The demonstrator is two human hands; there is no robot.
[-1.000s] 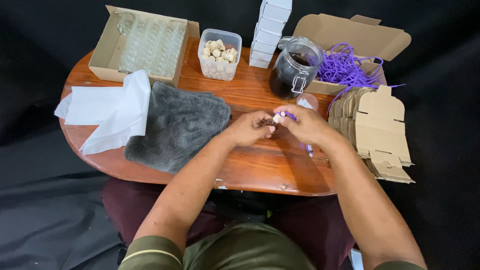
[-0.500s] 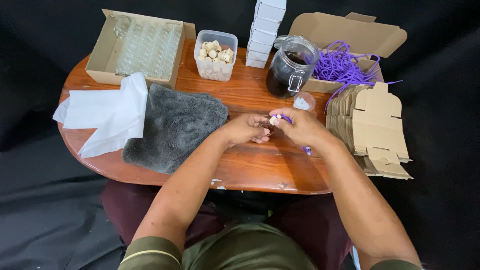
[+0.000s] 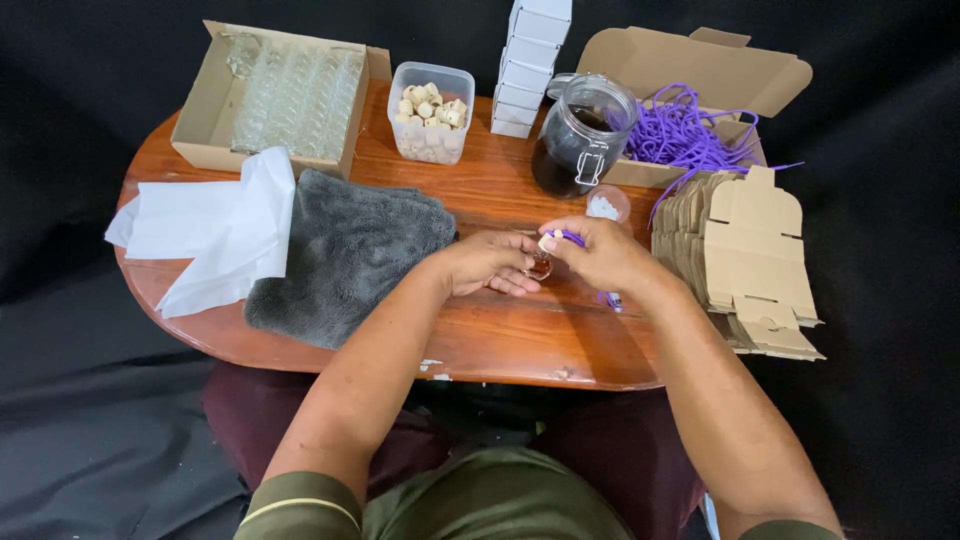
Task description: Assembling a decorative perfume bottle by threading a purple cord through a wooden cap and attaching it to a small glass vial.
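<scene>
We are working at an oval wooden table (image 3: pixel 480 340), both hands meeting near its middle. Our left hand (image 3: pixel 490 263) is curling around a small glass vial (image 3: pixel 540 267), fingers closed on it from the left; the vial is sitting low between the two hands, just above the tabletop. Our right hand (image 3: pixel 600 255) is pinching a pale cork stopper (image 3: pixel 547 241) at the vial's top, with a purple string (image 3: pixel 573 238) passing under the fingers. We cannot tell which way the vial's long axis is running; the hands are hiding most of it.

Containers: an open cardboard box (image 3: pixel 200 120) at far left is holding rows of clear glass vials (image 3: pixel 295 95). A clear plastic tub (image 3: pixel 430 112) is holding pale corks. A clip-top glass jar (image 3: pixel 582 135) is holding a dark substance, lid open. A small round dish (image 3: pixel 607 204) beside it is holding something white. A second cardboard box (image 3: pixel 690 70), flaps open, is holding loose purple shredded strands (image 3: pixel 680 135).

Textures: a grey plush cloth (image 3: pixel 345 255) is lying just left of our hands, touching white tissue sheets (image 3: pixel 210 230). A stack of small white boxes (image 3: pixel 530 60) is standing at the far edge. Flat die-cut cardboard blanks (image 3: pixel 745 255) are fanning in a pile at the right.
</scene>
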